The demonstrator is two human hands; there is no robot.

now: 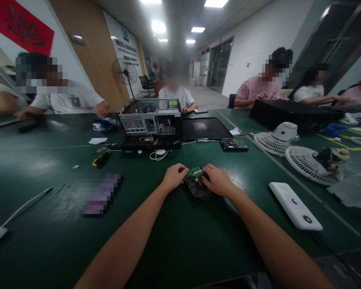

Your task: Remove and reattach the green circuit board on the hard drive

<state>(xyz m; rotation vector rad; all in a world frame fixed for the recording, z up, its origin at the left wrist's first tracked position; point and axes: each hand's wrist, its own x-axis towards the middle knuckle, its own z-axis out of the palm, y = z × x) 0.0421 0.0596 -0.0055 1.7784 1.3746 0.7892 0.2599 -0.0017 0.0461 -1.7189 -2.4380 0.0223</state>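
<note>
A small dark hard drive point(197, 187) with a green circuit board on its far end lies flat on the green table point(180, 241) in front of me. My left hand point(174, 176) grips its left far corner with curled fingers. My right hand point(217, 180) closes over its right far edge, fingers bent onto the board. Both forearms reach in from the bottom of the view.
An open computer case point(151, 122) stands beyond, with a black side panel point(205, 128), another drive point(234, 144) and a yellow-handled screwdriver point(101, 159) near it. A white flat device point(295, 205) and two white fans point(307, 158) lie right. Several people sit around the table.
</note>
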